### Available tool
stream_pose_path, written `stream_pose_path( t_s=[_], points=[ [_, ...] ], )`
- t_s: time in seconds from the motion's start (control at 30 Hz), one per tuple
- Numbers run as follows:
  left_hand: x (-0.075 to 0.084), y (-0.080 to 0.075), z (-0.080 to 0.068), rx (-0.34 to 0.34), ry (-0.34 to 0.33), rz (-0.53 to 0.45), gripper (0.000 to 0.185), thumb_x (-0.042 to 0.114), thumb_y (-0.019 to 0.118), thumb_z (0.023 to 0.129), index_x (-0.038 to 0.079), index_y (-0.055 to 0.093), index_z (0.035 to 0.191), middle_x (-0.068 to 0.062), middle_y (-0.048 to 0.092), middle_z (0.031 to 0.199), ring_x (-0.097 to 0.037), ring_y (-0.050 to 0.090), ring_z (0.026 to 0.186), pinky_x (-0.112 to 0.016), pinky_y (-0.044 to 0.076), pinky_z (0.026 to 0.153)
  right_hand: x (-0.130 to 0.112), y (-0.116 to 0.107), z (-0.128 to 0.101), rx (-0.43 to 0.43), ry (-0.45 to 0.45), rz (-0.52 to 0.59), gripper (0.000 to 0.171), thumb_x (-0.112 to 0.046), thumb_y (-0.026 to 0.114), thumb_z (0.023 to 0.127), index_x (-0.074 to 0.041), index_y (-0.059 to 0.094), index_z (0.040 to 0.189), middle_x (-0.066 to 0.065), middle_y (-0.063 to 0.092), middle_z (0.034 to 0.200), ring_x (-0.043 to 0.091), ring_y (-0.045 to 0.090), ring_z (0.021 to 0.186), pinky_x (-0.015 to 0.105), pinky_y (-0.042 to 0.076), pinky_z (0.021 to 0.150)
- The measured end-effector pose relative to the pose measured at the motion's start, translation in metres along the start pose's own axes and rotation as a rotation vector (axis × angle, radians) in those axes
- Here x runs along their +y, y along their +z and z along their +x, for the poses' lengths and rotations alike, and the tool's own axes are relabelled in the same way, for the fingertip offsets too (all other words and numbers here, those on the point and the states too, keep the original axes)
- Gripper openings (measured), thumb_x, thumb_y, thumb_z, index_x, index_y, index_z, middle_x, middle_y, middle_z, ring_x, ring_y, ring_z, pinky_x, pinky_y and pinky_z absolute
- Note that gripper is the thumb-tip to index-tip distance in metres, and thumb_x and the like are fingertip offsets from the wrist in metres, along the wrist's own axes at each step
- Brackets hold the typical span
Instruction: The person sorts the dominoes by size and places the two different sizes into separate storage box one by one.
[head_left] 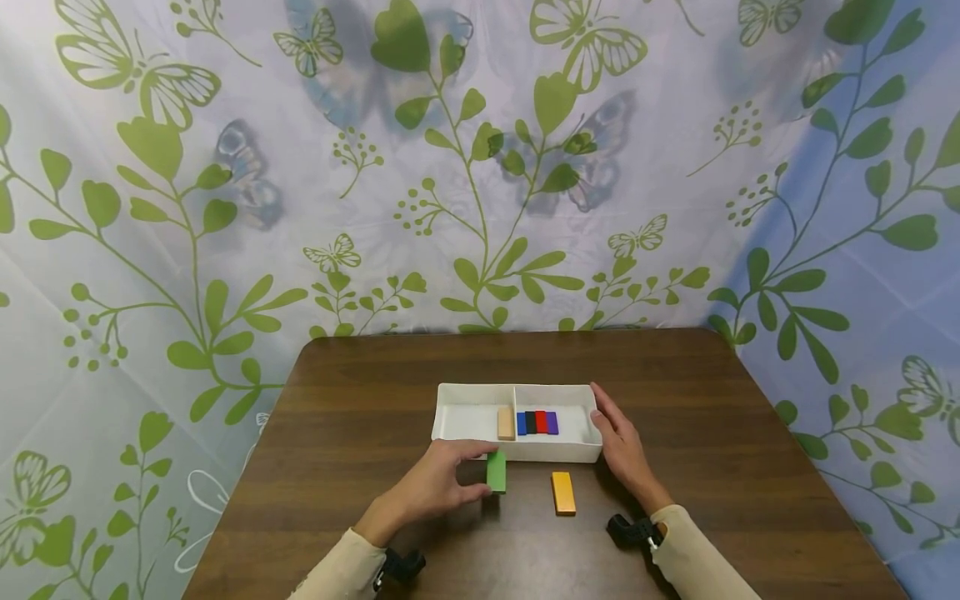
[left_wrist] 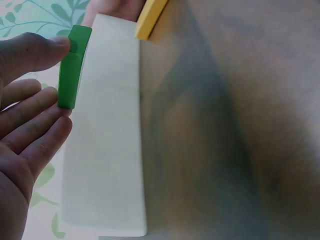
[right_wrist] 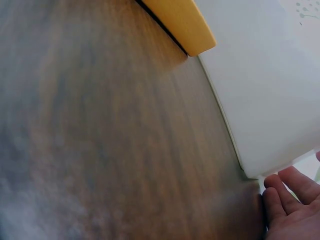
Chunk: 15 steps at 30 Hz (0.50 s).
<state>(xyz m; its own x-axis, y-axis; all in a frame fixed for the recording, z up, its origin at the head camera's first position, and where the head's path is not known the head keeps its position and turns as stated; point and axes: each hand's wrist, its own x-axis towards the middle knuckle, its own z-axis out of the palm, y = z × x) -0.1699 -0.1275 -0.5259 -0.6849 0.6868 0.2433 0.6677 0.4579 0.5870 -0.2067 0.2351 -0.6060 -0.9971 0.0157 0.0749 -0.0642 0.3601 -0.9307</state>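
In the head view my left hand (head_left: pixel 431 486) pinches a green rectangular block (head_left: pixel 497 472) between thumb and fingers, in front of a white two-compartment box (head_left: pixel 555 451). The left wrist view shows the thumb on one end of this block and fingertips at the other. My right hand (head_left: pixel 624 446) lies along the box's right end, its fingers fairly straight against the outer wall and the thumb at the rim. A tan block (head_left: pixel 506 423) sits in the left compartment beside the divider. Blue, black, red (head_left: pixel 542 422) and purple blocks stand side by side in the right one.
A yellow-orange block (head_left: pixel 563 493) lies on the brown wooden table (head_left: pixel 360 400), in front of the box and between the hands. Behind the table hangs a patterned cloth (head_left: pixel 450 208) with leaves and butterflies.
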Motion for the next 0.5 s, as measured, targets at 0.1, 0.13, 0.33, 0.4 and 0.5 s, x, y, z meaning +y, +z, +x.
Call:
stream_pose_path(
  t_s=[0.1, 0.13, 0.33, 0.4, 0.5],
  points=[
    [-0.001, -0.010, 0.004, 0.023, 0.023, 0.006, 0.058, 0.012, 0.093, 0.088, 0.001, 0.071, 0.141, -0.011, 0.078, 0.134, -0.031, 0.078, 0.119, -0.043, 0.064, 0.103, 0.001, 0.000, 0.000, 0.000, 0.005, 0.000, 0.057, -0.035, 0.045, 0.119, -0.031, 0.031, 0.174, 0.005, 0.027, 0.182, 0.038, 0.024, 0.169, 0.068, 0.020, 0.133],
    [-0.001, -0.013, 0.006, 0.034, 0.031, 0.015, 0.058, 0.012, 0.093, 0.088, 0.001, 0.072, 0.140, -0.011, 0.078, 0.134, -0.031, 0.078, 0.119, -0.043, 0.064, 0.103, 0.001, 0.000, 0.000, -0.002, 0.009, 0.000, 0.057, -0.036, 0.045, 0.119, -0.032, 0.031, 0.174, 0.005, 0.026, 0.183, 0.038, 0.024, 0.169, 0.067, 0.020, 0.134],
    [-0.010, -0.029, 0.014, 0.080, 0.057, 0.069, 0.058, 0.011, 0.094, 0.087, 0.003, 0.072, 0.140, -0.011, 0.078, 0.134, -0.026, 0.078, 0.122, -0.042, 0.064, 0.102, 0.001, -0.001, 0.000, -0.006, 0.011, 0.006, 0.057, -0.034, 0.044, 0.119, -0.032, 0.030, 0.175, 0.005, 0.026, 0.183, 0.039, 0.022, 0.169, 0.068, 0.018, 0.133],
    [-0.012, -0.032, 0.017, 0.084, 0.050, 0.071, 0.058, 0.010, 0.094, 0.086, 0.002, 0.073, 0.140, -0.012, 0.078, 0.135, -0.026, 0.077, 0.122, -0.043, 0.064, 0.103, 0.001, -0.001, 0.001, -0.006, 0.009, 0.006, 0.057, -0.033, 0.045, 0.119, -0.031, 0.030, 0.175, 0.006, 0.026, 0.183, 0.040, 0.022, 0.169, 0.069, 0.018, 0.133],
    [-0.015, -0.037, 0.021, 0.081, 0.031, 0.064, 0.058, 0.010, 0.093, 0.087, 0.002, 0.072, 0.140, -0.012, 0.078, 0.135, -0.026, 0.077, 0.123, -0.043, 0.064, 0.102, 0.000, -0.001, 0.001, -0.006, 0.011, 0.008, 0.057, -0.033, 0.045, 0.119, -0.031, 0.030, 0.175, 0.006, 0.026, 0.183, 0.040, 0.023, 0.169, 0.069, 0.019, 0.133]
  ],
)
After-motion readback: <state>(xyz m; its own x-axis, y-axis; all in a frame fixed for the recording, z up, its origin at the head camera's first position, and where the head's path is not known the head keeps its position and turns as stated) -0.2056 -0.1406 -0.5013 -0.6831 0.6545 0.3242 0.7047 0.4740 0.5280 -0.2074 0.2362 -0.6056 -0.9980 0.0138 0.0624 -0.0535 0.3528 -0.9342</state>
